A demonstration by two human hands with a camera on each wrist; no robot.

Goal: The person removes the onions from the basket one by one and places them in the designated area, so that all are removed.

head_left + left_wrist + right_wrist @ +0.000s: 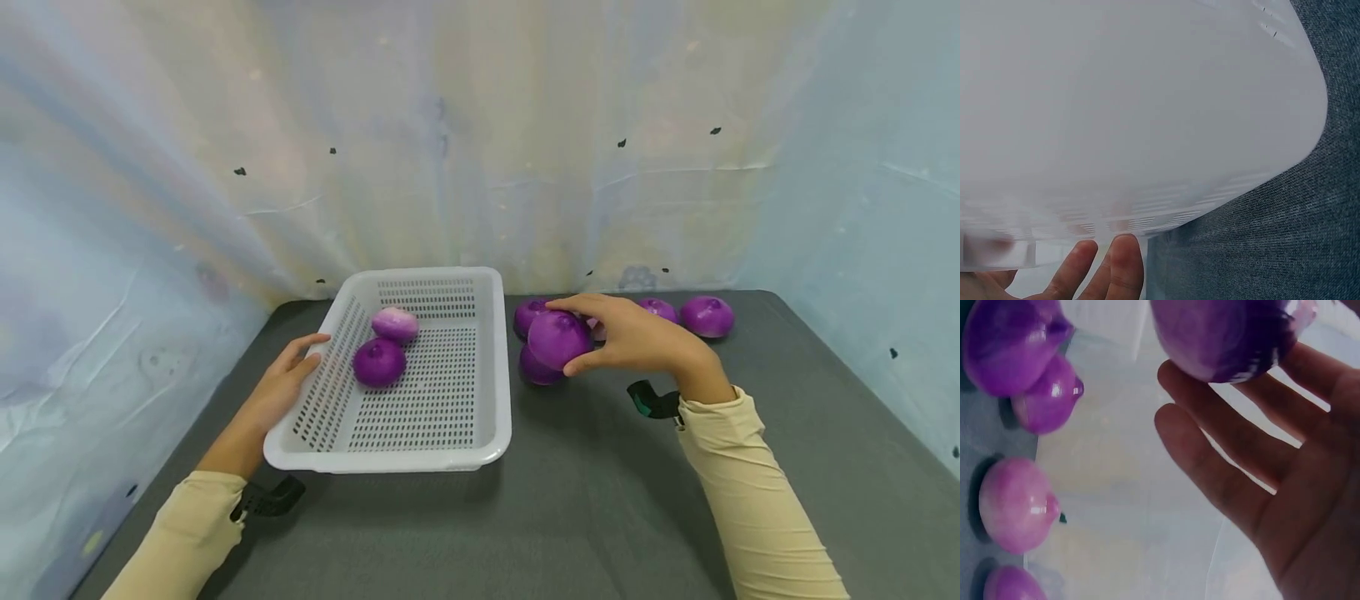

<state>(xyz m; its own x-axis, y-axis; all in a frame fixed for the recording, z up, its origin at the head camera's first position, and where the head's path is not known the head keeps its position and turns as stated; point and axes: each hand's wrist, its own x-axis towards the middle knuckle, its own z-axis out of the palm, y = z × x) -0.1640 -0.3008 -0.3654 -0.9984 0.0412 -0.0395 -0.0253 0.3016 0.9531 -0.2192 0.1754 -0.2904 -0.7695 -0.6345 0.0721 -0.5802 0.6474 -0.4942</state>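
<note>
My right hand [626,337] holds a shiny purple onion [558,339] between thumb and fingers, above a darker purple onion [538,368]. In the right wrist view, the held onion [1225,337] sits against the fingers at the top. At the left side of a white slotted plastic basket [450,460], my left hand [281,385] grips the rim, with thumb and forefinger at its upper edge. The left wrist view has its other fingertips [1125,250] right at the outer wall. Inside the basket lie a pale purple onion [395,324] and a deep purple onion [378,362].
Behind the right hand are another purple onion [529,316], a pinkish onion [1017,505] and two more onions towards the right, one [658,309] beside the other [707,317]. A dark grey cloth [570,517] covers the table. Pale patterned sheeting [480,150] encloses the back and sides.
</note>
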